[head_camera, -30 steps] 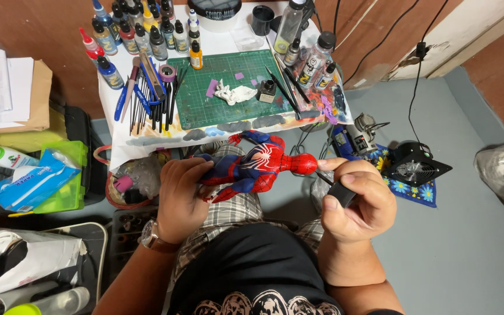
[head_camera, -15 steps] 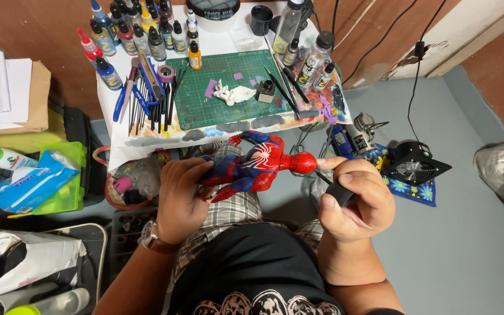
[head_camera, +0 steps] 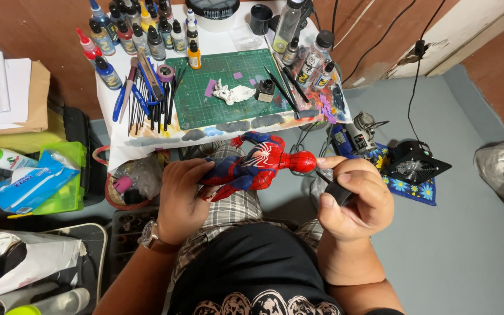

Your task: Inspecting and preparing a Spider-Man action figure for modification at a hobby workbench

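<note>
At the left, the left hand [head_camera: 181, 198] wraps around the legs and lower body of a red and blue action figure [head_camera: 258, 166], its grip pressed firmly on the figure, which lies almost level above the person's lap, just below the front edge of the worktop [head_camera: 118, 125]. The figure looks fully coloured already: glossy red head and chest, blue sides, thin dark web lines and a white spider mark on the torso, so I judge the main coats are done and only small touch-ups near the head remain. Its red head points to the right and nearly touches the right hand [head_camera: 354, 198]. This hand is curled around a black round-ended tool [head_camera: 338, 192], its grip pinching the tool between thumb and fingers; a thin dark tip reaches toward the head, but I cannot tell if it touches. On the worktop lie a green cutting mat [head_camera: 228, 111], paint bottles [head_camera: 141, 38] and brushes [head_camera: 147, 102].
</note>
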